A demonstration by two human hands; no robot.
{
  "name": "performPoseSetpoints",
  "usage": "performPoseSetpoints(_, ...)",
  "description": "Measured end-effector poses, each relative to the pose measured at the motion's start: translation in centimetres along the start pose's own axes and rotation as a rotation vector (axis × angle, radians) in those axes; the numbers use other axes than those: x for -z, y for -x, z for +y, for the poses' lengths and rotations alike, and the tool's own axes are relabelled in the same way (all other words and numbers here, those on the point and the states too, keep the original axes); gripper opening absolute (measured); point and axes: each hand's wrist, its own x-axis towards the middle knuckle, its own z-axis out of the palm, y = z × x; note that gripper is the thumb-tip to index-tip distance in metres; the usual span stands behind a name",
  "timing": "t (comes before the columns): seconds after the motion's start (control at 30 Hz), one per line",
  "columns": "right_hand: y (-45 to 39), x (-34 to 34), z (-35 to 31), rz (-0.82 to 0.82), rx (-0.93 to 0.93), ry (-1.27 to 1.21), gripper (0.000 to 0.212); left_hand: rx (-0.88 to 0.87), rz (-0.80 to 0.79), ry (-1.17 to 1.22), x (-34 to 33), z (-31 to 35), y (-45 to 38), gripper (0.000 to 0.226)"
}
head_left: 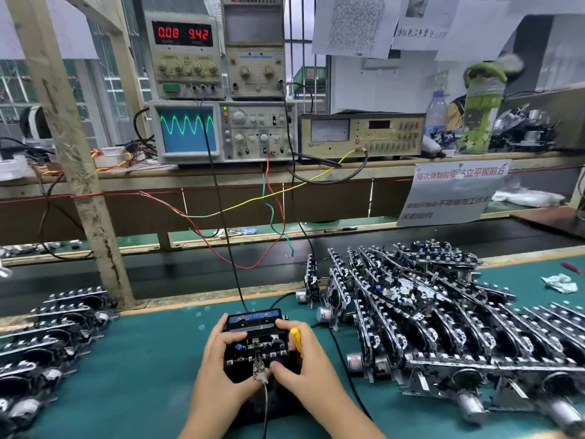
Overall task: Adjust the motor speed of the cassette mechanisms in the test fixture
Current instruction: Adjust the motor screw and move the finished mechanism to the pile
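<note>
cassette mechanism (pixel 253 340) long axis left-right, tape edge away | left hand (pixel 221 353) grips it | right hand (pixel 304 359) grips it, yellow screwdriver (pixel 296 340) held

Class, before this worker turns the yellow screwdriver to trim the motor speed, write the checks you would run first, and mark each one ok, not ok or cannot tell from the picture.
1. Mechanism seated in the test fixture: ok, it sits in place with both hands on it.
2. Left hand steadying the fixture: ok, fingers curl round its left side.
3. Yellow screwdriver ready: ok, held in the right hand; whether its tip is on the trimmer, cannot tell.
4. Clip lead attached at the front: ok.
5. Oscilloscope showing a signal: ok, a steady green wave.
6. Power supply on: ok, reads 0.08 and 9.42; correct setting, cannot tell.
</note>
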Motion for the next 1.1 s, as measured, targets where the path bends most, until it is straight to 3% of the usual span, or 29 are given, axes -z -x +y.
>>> performPoseSetpoints(1.1, -0.46, -0.25, 0.11, 0.056, 0.026, -0.061, 0.048, -0.022, 0.018, -0.017, 0.27, -0.19, 0.00, 0.070)
